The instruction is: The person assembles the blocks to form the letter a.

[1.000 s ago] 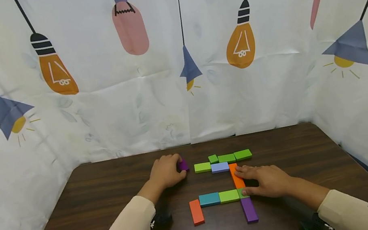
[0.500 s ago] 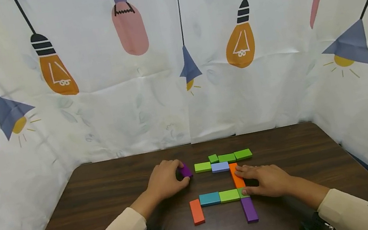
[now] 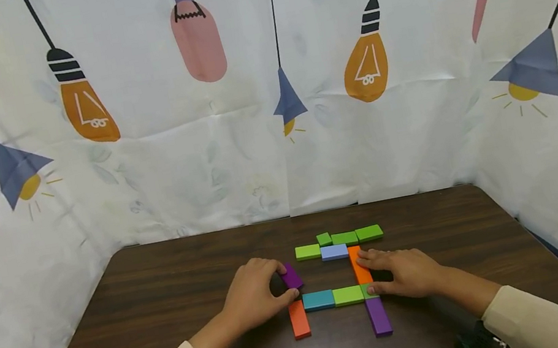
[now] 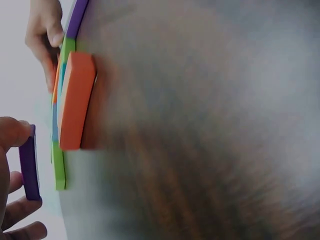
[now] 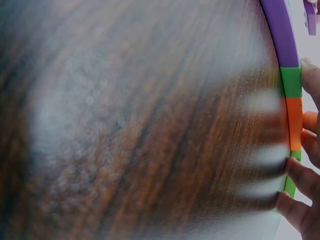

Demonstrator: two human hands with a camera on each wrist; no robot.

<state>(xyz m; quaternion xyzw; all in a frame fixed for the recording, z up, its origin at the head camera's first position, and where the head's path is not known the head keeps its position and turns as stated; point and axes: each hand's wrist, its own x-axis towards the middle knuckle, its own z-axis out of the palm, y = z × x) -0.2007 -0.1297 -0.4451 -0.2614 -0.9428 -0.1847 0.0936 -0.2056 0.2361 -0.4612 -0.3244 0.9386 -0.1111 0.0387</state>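
Note:
In the head view my left hand (image 3: pixel 252 295) pinches a purple block (image 3: pixel 291 276) between thumb and fingers, just above the far end of a red-orange block (image 3: pixel 299 320). The left wrist view shows this purple block (image 4: pixel 30 165) held on edge, apart from the row. My right hand (image 3: pixel 405 273) lies with fingers extended, fingertips at an orange block (image 3: pixel 359 265) and thumb at a small green block (image 3: pixel 368 291). A teal block (image 3: pixel 318 300) and a light green block (image 3: pixel 348 295) run left from the small green one. Another purple block (image 3: pixel 379 317) extends toward me from it.
Behind, a light green block (image 3: pixel 308 252) and a periwinkle block (image 3: pixel 334 252) lie in line, with several green blocks (image 3: pixel 344 239) along their far side. All lie on a dark wood-grain table (image 3: pixel 175 285). A white lamp-print cloth (image 3: pixel 200 169) hangs behind the table.
My left hand has moved toward me and slightly right with the purple block, from beside the back row to near the red-orange block. The right hand stays in place.

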